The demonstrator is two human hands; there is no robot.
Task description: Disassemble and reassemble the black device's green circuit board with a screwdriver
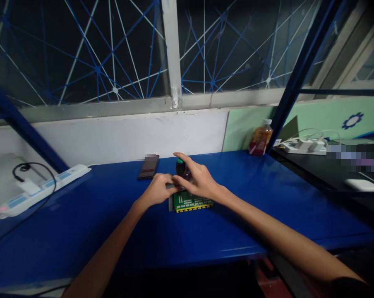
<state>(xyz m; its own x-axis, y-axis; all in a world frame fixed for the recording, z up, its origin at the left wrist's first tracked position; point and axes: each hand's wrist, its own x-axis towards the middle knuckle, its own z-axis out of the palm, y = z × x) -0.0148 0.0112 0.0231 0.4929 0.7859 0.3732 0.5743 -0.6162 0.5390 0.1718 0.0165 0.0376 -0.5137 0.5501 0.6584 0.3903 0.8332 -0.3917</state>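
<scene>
Frame centre: right hand (202, 179), half-curled, holding upright black, green-capped handle (180, 167); left hand (157, 189) bent, hold unclear; green, yellow-edged circuit board (191, 202) beneath.

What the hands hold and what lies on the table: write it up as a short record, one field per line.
Right hand: at an upright tool with a dark, green-topped handle; tip hidden
Left hand: by the far left part of the board; exact grip unclear
Board: green circuit board, yellow near edge, below the hands
Phone: flat, beyond the left hand
Bottle: upright, white cap, far right corner
Power strip: left side, charger plugged in
Table: blue
</scene>
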